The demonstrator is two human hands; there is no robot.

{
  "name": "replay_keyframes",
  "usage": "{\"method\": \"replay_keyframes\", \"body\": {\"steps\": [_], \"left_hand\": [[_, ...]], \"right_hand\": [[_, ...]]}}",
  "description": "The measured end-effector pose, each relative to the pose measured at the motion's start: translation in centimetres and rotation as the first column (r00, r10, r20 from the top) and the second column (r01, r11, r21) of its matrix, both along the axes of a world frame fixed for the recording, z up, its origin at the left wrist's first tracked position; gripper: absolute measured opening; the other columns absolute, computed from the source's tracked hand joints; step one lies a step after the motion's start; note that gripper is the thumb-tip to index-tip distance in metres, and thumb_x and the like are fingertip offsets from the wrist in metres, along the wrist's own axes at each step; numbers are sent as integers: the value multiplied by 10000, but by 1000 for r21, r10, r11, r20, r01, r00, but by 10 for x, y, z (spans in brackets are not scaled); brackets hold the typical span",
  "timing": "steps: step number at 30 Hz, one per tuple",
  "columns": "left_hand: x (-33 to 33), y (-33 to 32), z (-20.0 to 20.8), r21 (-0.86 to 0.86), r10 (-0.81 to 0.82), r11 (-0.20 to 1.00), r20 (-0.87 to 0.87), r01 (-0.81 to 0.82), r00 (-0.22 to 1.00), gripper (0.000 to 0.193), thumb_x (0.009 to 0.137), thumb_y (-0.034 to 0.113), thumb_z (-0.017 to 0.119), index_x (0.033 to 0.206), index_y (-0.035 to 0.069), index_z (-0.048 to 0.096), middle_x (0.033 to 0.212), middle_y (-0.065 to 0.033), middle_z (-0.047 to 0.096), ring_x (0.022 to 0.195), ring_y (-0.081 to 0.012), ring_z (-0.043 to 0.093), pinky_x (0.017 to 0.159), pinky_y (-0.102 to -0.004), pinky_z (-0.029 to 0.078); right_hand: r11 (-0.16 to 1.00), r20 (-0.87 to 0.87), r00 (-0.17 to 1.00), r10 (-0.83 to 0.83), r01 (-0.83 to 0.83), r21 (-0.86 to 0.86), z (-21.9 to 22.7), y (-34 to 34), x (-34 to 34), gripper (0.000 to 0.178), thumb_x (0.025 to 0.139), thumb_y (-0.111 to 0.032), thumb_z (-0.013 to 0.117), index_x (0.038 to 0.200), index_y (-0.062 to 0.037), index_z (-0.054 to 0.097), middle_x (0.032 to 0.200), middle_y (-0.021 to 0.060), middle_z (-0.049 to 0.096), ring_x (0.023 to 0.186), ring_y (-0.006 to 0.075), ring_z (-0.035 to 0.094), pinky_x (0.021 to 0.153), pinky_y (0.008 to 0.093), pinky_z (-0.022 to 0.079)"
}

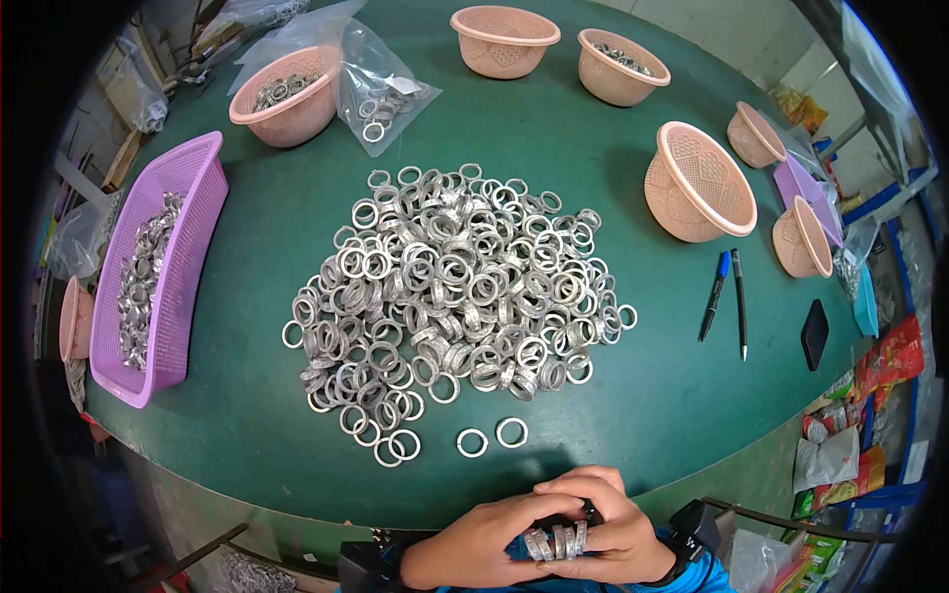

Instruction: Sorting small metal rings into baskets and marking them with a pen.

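At the table's near edge my left hand (473, 550) and my right hand (615, 522) come together, both closed. Several silver metal rings (568, 542) stand side by side in a short row between them, gripped by the fingers of both. Something small and black shows between the hands, too hidden to name. Two loose rings, a left one (472, 442) and a right one (512, 432), lie flat just beyond my hands. Farther off, a wide heap of the same metal rings (455, 287) covers the middle of the green table.
A purple basket (203, 212) with metal pieces stands at the left. Peach baskets (504, 30) line the far side and the right; another peach basket (287, 124) holds rings beside a clear plastic bag (381, 74). Two pens (714, 296) and a black phone-like object (814, 334) lie at the right.
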State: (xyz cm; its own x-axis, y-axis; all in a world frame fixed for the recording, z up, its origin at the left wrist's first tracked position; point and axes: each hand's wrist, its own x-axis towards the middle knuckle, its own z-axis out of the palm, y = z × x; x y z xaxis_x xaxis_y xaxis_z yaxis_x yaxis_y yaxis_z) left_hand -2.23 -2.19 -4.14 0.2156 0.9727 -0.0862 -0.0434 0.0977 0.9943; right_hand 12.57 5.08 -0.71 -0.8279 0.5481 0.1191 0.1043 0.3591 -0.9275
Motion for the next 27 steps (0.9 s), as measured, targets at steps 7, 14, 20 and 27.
{"method": "replay_keyframes", "body": {"steps": [7, 14, 20, 27], "left_hand": [[-5, 0, 5, 126, -103, 989, 168, 82, 980, 561, 714, 167, 635, 1162, -6, 347, 1056, -161, 472, 950, -217, 497, 779, -309, 395], [2, 0, 1, 117, -74, 991, 138, 58, 988, 506, 734, 187, 616, 1131, 0, 365, 1030, -166, 497, 926, -267, 520, 765, -323, 404], [1, 4, 6, 130, -94, 989, 153, 74, 984, 474, 739, 189, 612, 1111, 8, 379, 997, -155, 527, 893, -280, 541, 749, -331, 417], [-3, 6, 10, 179, -156, 974, 103, 136, 982, 507, 709, 203, 644, 1104, 14, 387, 1004, -159, 523, 884, -296, 540, 739, -339, 424]], "right_hand": [[998, -84, 995, -44, 47, 37, 1, 0, 0, 228, 612, -112, 688, 811, -34, 608, 1079, 179, 480, 949, 317, 433, 819, 417, 314], [993, 0, 999, -46, 45, 112, -8, -4, 7, 162, 628, -192, 660, 601, -57, 573, 1056, 190, 503, 937, 306, 423, 791, 387, 315], [975, -47, 998, -46, 55, 213, -3, -2, 3, 140, 644, -180, 642, 709, -65, 597, 1036, 178, 514, 904, 305, 449, 764, 391, 342], [955, -110, 994, -17, 49, 294, -5, -2, 3, 184, 705, -203, 596, 798, -44, 590, 1045, 196, 505, 884, 319, 478, 758, 408, 349]]}}
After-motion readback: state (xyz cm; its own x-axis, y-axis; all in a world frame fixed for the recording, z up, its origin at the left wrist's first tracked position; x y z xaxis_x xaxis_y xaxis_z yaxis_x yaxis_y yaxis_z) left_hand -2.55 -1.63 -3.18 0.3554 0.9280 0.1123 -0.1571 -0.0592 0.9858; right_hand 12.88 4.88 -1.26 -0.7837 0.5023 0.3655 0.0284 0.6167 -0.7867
